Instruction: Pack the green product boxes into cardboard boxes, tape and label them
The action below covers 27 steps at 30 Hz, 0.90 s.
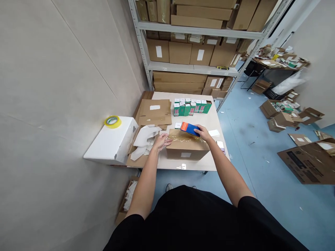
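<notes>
A closed brown carton (187,154) with clear tape across its top stands near the front edge of the table (192,165). Over its far side, my right hand (202,132) is closed around a flat blue-and-orange box-like object (190,128), tilted above the carton. At the carton's left end is my left hand (162,141), its fingers loosely stretched toward the top edge and nothing visible in them. Behind, several small green-and-white boxes (187,109) stand in rows. Crumpled white paper (145,137) lies left of my left hand.
Flattened cardboard (154,113) covers the table's left side. A yellow tape roll (112,121) rests on a white box (110,143) by the wall. Beyond the table rises a shelf rack (193,68) full of cartons. A large carton (309,162) stands on the floor at right.
</notes>
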Motion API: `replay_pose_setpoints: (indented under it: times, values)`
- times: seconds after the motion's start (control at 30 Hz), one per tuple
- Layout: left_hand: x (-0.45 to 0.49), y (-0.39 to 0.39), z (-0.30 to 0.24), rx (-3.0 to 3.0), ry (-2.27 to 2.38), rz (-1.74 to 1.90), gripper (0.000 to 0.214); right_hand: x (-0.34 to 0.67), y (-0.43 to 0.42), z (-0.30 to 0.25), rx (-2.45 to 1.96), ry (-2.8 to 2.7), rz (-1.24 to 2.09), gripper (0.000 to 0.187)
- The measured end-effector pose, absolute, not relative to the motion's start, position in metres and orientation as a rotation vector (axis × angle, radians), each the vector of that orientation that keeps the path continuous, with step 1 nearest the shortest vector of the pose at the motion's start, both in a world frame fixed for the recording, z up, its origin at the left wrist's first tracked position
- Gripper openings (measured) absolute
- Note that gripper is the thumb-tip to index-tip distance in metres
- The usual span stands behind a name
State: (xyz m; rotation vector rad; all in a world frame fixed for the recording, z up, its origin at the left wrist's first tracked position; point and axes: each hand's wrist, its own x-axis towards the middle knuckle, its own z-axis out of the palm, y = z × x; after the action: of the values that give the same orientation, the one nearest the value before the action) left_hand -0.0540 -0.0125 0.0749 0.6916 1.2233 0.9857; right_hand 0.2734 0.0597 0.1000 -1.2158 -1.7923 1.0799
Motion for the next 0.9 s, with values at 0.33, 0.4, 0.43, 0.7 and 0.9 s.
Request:
replay_pose_setpoints:
  times: [0.33, 0.4, 0.43, 0.7, 0.9]
  values:
    - [-0.064, 0.002, 0.089, 0.97, 1.45, 0.852, 0.033, 0.28, 0.02, 0.098, -1.311, -1.78, 0.961, 0.044]
    - [-0.075, 0.015, 0.101, 1.121, 1.504, 0.794, 0.03, 0.278, 0.02, 0.099, -1.31, -1.809, 0.919, 0.044]
    - [-0.081, 0.022, 0.106, 1.194, 1.511, 0.767, 0.028, 0.276, 0.02, 0.1, -1.317, -1.833, 0.895, 0.044]
    - [-0.115, 0.032, 0.092, 1.26, 1.659, 0.751, 0.021, 0.257, 0.021, 0.116, -1.419, -2.054, 0.778, 0.036]
    - [-0.116, 0.018, 0.057, 1.018, 1.682, 0.702, 0.023, 0.239, 0.028, 0.116, -1.449, -2.143, 0.719, 0.033]
